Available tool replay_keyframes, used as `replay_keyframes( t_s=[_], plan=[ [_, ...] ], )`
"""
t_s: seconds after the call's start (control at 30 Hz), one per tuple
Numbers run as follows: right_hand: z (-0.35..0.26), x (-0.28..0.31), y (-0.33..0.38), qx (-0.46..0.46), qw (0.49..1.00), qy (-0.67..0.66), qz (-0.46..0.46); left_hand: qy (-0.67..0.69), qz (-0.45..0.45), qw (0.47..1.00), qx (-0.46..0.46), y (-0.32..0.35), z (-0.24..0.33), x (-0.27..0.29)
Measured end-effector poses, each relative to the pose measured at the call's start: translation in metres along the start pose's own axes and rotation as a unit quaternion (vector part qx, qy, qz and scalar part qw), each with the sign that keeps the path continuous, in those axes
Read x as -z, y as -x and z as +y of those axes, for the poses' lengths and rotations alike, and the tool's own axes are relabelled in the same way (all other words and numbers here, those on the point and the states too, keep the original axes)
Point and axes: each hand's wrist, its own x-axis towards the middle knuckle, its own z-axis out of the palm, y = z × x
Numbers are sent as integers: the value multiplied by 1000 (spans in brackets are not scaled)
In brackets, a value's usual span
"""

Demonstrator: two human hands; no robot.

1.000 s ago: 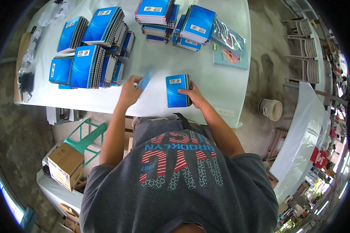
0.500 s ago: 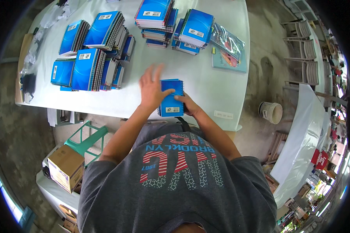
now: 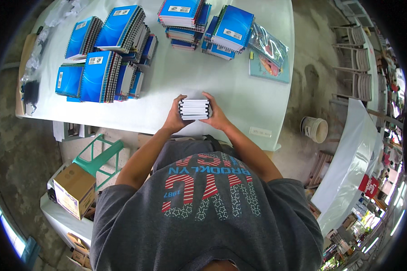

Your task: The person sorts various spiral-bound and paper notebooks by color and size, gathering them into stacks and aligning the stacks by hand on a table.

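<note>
Between my two hands, at the near edge of the white-covered table (image 3: 230,81), a small stack of spiral notebooks (image 3: 194,109) stands on edge, white page edges facing up. My left hand (image 3: 175,116) grips its left side and my right hand (image 3: 217,115) its right side, along the dark coils. Blue covers are turned out of sight. Farther off on the left stand several piles of blue spiral notebooks (image 3: 96,77) with white labels. Two more piles rise at the far middle, one of blue notebooks (image 3: 180,10) and one beside it (image 3: 233,28).
Right of the piles lies a teal notebook (image 3: 267,67) under a clear plastic-wrapped one (image 3: 269,43). Crumpled clear plastic (image 3: 34,67) lines the table's left edge. A green stool (image 3: 95,156) and cardboard box (image 3: 74,189) stand lower left; a white bucket (image 3: 314,129) sits on the floor at right.
My left hand, raised and spread before, has come down onto the stack's left side. The notebooks have tipped from lying cover-up to standing with page edges up.
</note>
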Motion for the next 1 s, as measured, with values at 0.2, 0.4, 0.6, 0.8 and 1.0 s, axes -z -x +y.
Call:
replay_keyframes(
  t_s=[0.2,0.4,0.6,0.8,1.0],
  plan=[
    [-1,-13,1,-30,998,-46,8,-28,31,998,-50,2,-11,-9],
    [-4,-11,-1,10,1000,-12,3,-93,53,991,-82,0,-23,-6],
    [-3,-12,0,11,1000,-12,7,-176,28,980,-89,-5,-20,3],
    [-5,-11,0,-9,1000,-6,6,-155,25,986,-48,-2,-14,1],
    [5,4,-9,-10,995,97,24,-136,15,990,20,-12,11,2]
  ],
)
